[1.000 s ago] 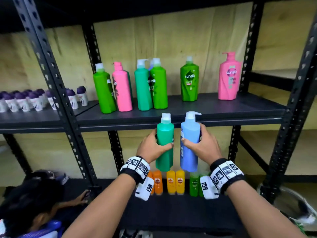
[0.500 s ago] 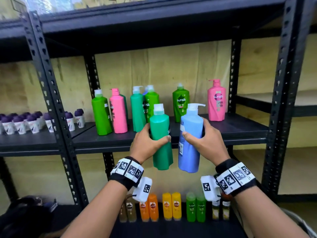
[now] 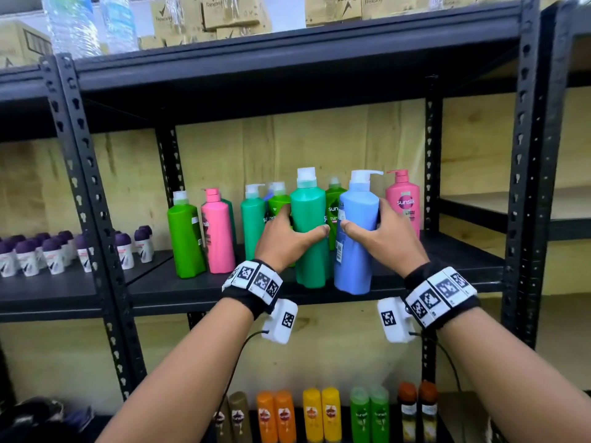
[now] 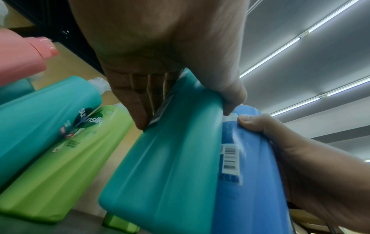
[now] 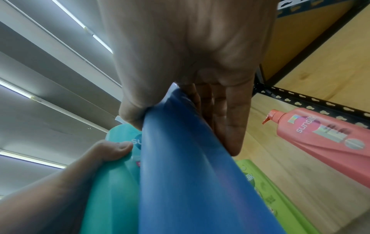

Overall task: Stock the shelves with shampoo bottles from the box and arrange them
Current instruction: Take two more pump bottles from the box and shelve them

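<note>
— What's each hand got?
— The left hand (image 3: pixel 285 241) has its fingers and thumb wrapped round a teal shampoo bottle (image 3: pixel 309 231); the right hand (image 3: pixel 385 239) grips a blue pump bottle (image 3: pixel 355 241) the same way.
— Where are they?
— Side by side, upright, at the front edge of the black shelf (image 3: pixel 179 290) — whether resting on it, I cannot tell. Green and pink bottles stand behind.

Purple-capped roll-on deodorants (image 3: pixel 57 251) on the neighbouring shelf; cardboard cartons (image 3: pixel 230 11) up top.
</note>
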